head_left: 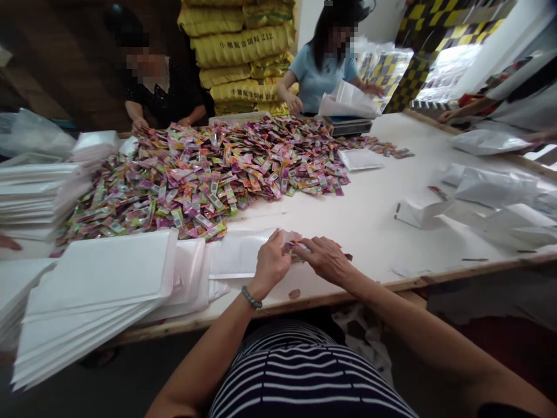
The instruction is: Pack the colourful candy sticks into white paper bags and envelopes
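Note:
My left hand (272, 264) is closed on the open end of a white mailer bag (239, 252) lying flat on the table. Just to the right, my right hand (327, 259) has its fingers bent round a few small colourful packets at the bag's mouth. Some packets (292, 244) show between the two hands; my fingers hide the rest. Beyond the bag spreads a big heap of the same pink, purple and green packets (217, 174).
Stacks of white mailers (100, 270) overhang the table's front edge at left, with more mailers (35, 191) behind. Two people work across the table, near a scale (350, 126). Filled white bags (483, 186) lie at right. Yellow sacks (243, 46) rise at the back.

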A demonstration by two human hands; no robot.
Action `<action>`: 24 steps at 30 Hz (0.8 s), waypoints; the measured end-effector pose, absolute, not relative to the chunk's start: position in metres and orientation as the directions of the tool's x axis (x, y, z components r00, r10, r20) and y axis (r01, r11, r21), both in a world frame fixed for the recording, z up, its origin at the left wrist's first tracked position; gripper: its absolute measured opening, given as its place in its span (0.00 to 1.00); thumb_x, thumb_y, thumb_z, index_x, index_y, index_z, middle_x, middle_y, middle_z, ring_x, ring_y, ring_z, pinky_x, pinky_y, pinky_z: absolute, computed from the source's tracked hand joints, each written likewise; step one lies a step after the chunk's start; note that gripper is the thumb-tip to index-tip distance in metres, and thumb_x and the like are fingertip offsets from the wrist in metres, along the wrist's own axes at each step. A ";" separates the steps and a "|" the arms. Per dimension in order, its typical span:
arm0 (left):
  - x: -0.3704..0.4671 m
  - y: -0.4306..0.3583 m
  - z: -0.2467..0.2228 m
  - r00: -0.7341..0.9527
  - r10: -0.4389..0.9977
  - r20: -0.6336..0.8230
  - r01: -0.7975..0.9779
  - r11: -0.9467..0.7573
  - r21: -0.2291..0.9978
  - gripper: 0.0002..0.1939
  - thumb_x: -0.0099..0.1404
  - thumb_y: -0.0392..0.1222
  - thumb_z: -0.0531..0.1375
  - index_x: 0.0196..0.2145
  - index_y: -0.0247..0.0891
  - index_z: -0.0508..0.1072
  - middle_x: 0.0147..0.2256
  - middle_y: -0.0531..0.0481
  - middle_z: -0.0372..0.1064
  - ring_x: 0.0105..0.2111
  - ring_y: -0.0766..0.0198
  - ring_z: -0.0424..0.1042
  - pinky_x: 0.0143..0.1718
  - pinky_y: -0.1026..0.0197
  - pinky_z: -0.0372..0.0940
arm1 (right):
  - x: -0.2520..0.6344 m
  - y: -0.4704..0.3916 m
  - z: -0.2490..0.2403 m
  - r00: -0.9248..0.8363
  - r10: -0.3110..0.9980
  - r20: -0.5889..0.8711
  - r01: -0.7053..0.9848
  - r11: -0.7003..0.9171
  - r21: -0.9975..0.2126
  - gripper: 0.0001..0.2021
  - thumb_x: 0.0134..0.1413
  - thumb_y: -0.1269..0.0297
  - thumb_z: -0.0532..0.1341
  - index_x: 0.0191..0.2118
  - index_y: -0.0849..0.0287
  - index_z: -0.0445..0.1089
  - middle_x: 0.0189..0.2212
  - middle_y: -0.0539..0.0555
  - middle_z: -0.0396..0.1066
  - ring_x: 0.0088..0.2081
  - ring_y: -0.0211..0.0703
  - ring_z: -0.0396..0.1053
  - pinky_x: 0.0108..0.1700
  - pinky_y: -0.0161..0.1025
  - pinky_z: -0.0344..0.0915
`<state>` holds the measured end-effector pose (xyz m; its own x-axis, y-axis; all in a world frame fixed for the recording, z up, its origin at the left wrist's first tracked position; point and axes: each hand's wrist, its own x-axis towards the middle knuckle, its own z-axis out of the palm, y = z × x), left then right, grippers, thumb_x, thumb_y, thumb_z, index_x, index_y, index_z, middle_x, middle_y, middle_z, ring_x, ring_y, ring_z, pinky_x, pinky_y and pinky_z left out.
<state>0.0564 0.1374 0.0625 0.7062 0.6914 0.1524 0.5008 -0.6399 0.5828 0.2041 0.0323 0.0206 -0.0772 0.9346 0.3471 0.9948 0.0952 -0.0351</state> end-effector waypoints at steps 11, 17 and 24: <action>0.063 0.126 0.088 0.702 0.676 0.226 0.235 -0.519 0.822 0.34 0.48 0.28 0.56 0.56 0.31 0.68 0.56 0.40 0.67 0.58 0.52 0.64 0.59 0.55 0.60 | 0.196 0.065 0.077 -0.241 0.942 0.232 0.969 0.218 0.118 0.09 0.59 0.75 0.56 0.43 0.66 0.71 0.39 0.61 0.72 0.42 0.48 0.68 0.45 0.44 0.62; 0.061 0.139 0.142 0.663 0.737 0.130 -0.207 0.014 0.978 0.27 0.43 0.32 0.57 0.44 0.32 0.76 0.30 0.53 0.72 0.20 0.74 0.60 0.21 0.70 0.55 | 0.200 0.077 0.183 -0.430 0.866 0.254 0.903 0.406 0.143 0.11 0.53 0.63 0.64 0.41 0.62 0.72 0.41 0.59 0.73 0.48 0.52 0.67 0.54 0.51 0.57; 0.036 0.155 0.148 0.608 0.791 0.074 -0.247 0.100 0.964 0.25 0.40 0.31 0.58 0.40 0.32 0.76 0.23 0.58 0.65 0.15 0.79 0.44 0.16 0.68 0.39 | 0.190 0.077 0.235 -0.451 0.843 0.292 0.891 0.445 0.092 0.14 0.60 0.53 0.59 0.41 0.56 0.75 0.37 0.54 0.73 0.42 0.47 0.67 0.45 0.44 0.59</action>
<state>0.0361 0.1547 0.1481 0.6079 0.7906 0.0740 -0.2471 0.0998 0.9638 0.1895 0.0772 0.2348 -0.4512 0.8434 0.2916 0.8909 0.4448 0.0918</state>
